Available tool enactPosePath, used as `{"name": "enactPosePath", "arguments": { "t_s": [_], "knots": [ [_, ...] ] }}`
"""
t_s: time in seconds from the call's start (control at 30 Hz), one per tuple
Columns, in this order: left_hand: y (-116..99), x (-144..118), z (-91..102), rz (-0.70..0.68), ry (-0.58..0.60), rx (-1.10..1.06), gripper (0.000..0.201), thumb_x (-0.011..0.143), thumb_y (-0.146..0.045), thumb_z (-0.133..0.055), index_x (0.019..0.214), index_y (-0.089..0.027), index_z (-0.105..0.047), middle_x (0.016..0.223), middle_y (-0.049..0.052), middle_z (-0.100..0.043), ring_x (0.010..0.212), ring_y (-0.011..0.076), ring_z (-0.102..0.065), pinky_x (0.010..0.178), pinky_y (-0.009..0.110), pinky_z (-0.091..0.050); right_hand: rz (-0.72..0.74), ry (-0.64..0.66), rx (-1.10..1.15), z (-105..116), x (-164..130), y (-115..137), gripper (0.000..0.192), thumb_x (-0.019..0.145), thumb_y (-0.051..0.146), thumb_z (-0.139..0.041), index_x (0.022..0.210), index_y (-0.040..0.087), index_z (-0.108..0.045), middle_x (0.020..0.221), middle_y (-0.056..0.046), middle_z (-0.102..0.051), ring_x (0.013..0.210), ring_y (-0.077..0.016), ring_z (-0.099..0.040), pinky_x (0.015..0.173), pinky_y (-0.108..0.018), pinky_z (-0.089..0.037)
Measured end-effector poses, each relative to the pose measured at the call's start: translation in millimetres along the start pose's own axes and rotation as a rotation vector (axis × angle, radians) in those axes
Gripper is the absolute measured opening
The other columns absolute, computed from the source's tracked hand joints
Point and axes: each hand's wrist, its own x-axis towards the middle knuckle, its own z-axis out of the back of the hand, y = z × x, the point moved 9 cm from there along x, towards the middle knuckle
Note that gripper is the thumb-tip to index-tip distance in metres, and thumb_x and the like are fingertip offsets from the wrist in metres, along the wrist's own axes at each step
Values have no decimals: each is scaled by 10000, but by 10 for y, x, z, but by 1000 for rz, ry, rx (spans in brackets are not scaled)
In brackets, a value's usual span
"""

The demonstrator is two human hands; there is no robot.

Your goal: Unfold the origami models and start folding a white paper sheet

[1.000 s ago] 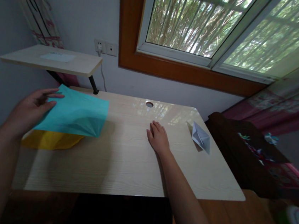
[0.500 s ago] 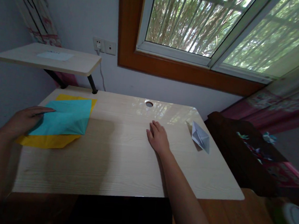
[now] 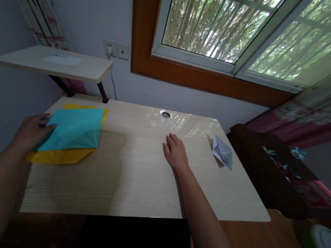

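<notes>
My left hand (image 3: 33, 131) is at the left edge of a turquoise sheet of paper (image 3: 75, 127). Its thumb rests on top of the sheet and the other fingers curl at the edge, closed on the paper; the fingertips are partly hidden. A yellow sheet (image 3: 61, 157) lies underneath, showing along the near side and the far right corner. My right hand (image 3: 176, 153) rests palm down on the desk with its fingers stretched out, holding nothing. To its right stands a folded pale paper piece (image 3: 222, 151), apart from the hand.
The light wood desk (image 3: 141, 184) runs beneath both hands and has a round cable hole (image 3: 165, 115) near its back edge. A raised shelf (image 3: 91, 69) on black legs overhangs the back left. A dark brown piece of furniture (image 3: 247, 160) sits beyond the right edge.
My left hand has gone from fingers lying over the turquoise sheet to thumb on top at its edge. Both sheets have shifted slightly right. My right hand stays put.
</notes>
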Motion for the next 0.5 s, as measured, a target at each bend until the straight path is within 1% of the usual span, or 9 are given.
{"name": "enactPosePath", "arguments": {
  "t_s": [0.13,0.2,0.3,0.37,0.43,0.47,0.5],
  "knots": [
    [26,-44,45,100,-42,-149,575,797,-387,-714,1327,-204,-586,1223,83,-674,964,216,-638,993,481,-500,3,3,3,-1,2,1,466,1001,385,-466,1402,168,-560,1541,-123,-471,1448,-276,-389,1207,-486,-265],
    [42,-72,35,185,-42,-300,623,782,-357,-745,1365,-239,-563,1255,71,-664,946,204,-635,962,488,-519,2,5,5,-2,1,0,467,1001,384,-463,1405,170,-558,1540,-124,-472,1448,-276,-388,1207,-489,-265],
    [87,-85,-40,309,-22,-638,714,777,-245,-750,1439,-303,-490,1205,49,-686,862,169,-638,835,420,-571,-1,5,6,0,-3,-2,471,1000,389,-462,1408,172,-556,1544,-116,-469,1451,-273,-384,1211,-483,-261],
    [126,-63,-91,350,-1,-779,731,786,-186,-730,1452,-336,-469,1119,27,-712,805,146,-634,752,358,-578,0,6,6,0,-5,0,472,1000,390,-462,1408,172,-555,1548,-113,-464,1453,-270,-381,1213,-481,-258],
    [165,-24,-115,348,22,-783,703,807,-178,-709,1450,-329,-469,1035,16,-729,769,134,-627,714,332,-576,3,11,5,-5,-5,2,473,998,385,-461,1410,171,-554,1549,-117,-462,1454,-271,-381,1212,-484,-259],
    [153,7,-88,292,14,-726,663,829,-197,-691,1447,-303,-474,999,19,-738,755,133,-627,705,332,-580,3,11,6,-5,-5,3,473,998,381,-459,1411,171,-553,1549,-120,-462,1454,-271,-381,1212,-487,-260],
    [115,40,-45,207,-5,-648,608,854,-225,-670,1432,-267,-489,963,28,-745,746,137,-631,702,340,-585,4,10,6,-5,-5,4,473,998,378,-458,1412,171,-553,1548,-123,-462,1453,-271,-382,1211,-489,-261]
  ]
}}
